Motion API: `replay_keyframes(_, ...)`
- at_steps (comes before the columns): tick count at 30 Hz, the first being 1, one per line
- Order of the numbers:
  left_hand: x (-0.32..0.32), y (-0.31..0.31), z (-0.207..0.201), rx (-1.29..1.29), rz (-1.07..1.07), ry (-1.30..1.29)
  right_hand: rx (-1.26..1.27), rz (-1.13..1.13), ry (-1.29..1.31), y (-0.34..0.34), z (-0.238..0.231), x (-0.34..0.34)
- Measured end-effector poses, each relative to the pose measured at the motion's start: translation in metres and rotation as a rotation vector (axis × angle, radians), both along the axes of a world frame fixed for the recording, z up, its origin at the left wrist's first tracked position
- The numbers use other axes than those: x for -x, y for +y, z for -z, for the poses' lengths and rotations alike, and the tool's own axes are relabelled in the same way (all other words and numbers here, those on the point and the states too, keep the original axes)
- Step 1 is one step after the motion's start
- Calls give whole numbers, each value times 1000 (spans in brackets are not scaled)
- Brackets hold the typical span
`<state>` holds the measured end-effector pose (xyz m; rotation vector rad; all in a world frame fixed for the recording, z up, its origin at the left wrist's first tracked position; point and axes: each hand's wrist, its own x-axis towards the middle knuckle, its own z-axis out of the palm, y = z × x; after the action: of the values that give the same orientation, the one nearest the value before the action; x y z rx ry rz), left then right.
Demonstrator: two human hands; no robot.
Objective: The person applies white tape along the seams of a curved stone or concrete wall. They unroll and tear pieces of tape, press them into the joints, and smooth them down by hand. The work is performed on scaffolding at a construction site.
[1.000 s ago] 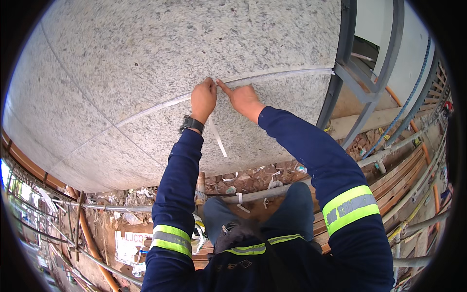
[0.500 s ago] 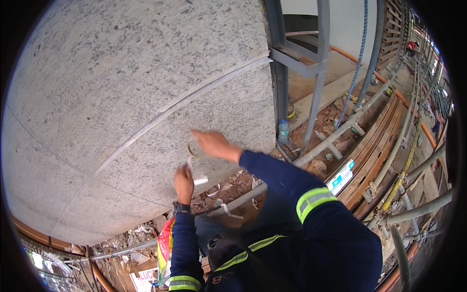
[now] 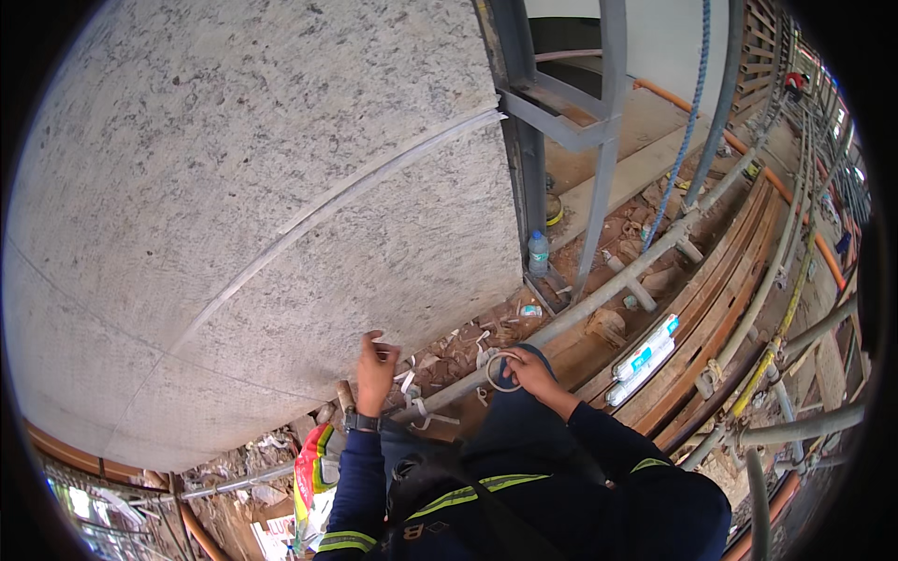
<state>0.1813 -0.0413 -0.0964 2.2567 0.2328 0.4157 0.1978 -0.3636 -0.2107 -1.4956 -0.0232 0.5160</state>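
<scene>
Your left hand (image 3: pixel 374 372) pinches a tape strip (image 3: pixel 404 381) against the stone panel (image 3: pixel 234 187), right hand (image 3: pixel 526 367) at 3 o'clock grips the tape roll (image 3: pixel 502 372); strip may peel off dusty stone.

Plastic bottle (image 3: pixel 538 252) beside steel frame (image 3: pixel 561 112)

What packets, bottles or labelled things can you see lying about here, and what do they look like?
Water bottle: upright at the steel post's foot, clear, blue cap, pale label.
Sealant tubes: two lying side by side on the planks, white with blue-green print.
Sack: crumpled, left of the left arm, red, yellow and green.
</scene>
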Motion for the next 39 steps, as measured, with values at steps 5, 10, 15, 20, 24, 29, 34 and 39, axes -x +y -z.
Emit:
replay_keyframes(5,47,-56,-13,573,327,335,-235,-44,-70,48,-61,4)
replay_keyframes(10,76,-81,-96,621,358,250,-417,78,-234,100,-133,12)
replay_keyframes(15,109,-67,-115,745,300,3,-410,-140,-383,117,-174,20)
replay_keyframes(20,139,-51,-111,767,201,-112,-330,-229,-347,128,-191,41)
replay_keyframes(24,145,-38,-111,938,185,-185,-357,-347,-358,126,-207,45)
replay_keyframes(29,146,-23,-107,944,150,-221,-372,-402,-445,129,-221,58)
replay_keyframes(34,145,-23,-112,893,74,-232,-163,-380,-701,131,-222,54)
replay_keyframes(39,143,-28,-118,881,109,-330,-70,-372,-851,138,-233,57)
